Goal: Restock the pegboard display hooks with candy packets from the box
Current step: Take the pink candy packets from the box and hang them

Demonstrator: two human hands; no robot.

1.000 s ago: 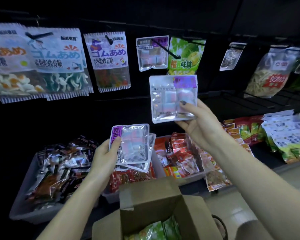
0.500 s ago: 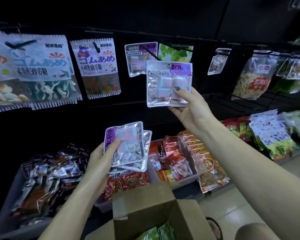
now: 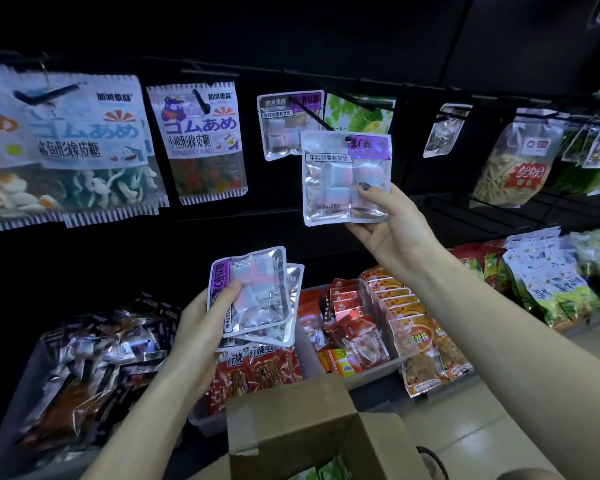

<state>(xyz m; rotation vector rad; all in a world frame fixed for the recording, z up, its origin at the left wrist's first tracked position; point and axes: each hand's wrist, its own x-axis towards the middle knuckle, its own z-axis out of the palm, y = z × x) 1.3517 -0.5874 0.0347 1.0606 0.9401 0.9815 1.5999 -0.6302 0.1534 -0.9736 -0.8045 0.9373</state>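
Note:
My right hand (image 3: 392, 223) grips a silver marshmallow packet with a purple label (image 3: 340, 174) by its lower right corner and holds it upright. Its top hole sits at the tip of a black hook (image 3: 321, 121). One identical packet (image 3: 284, 124) hangs further back on that hook. My left hand (image 3: 201, 317) holds a small stack of the same packets (image 3: 257, 296), turned sideways, below the hooks. The open cardboard box (image 3: 291, 420) is at the bottom centre, with green packets inside.
Gummy candy bags (image 3: 201, 140) hang on hooks to the left, and clear snack bags (image 3: 516, 157) hang to the right. Grey bins (image 3: 364, 375) of red and dark snack packets line the shelf below. Tiled floor shows at the bottom right.
My right hand has carried its packet up and to the right until its top reaches the hook tip. My left hand and its stack have stayed about where they were.

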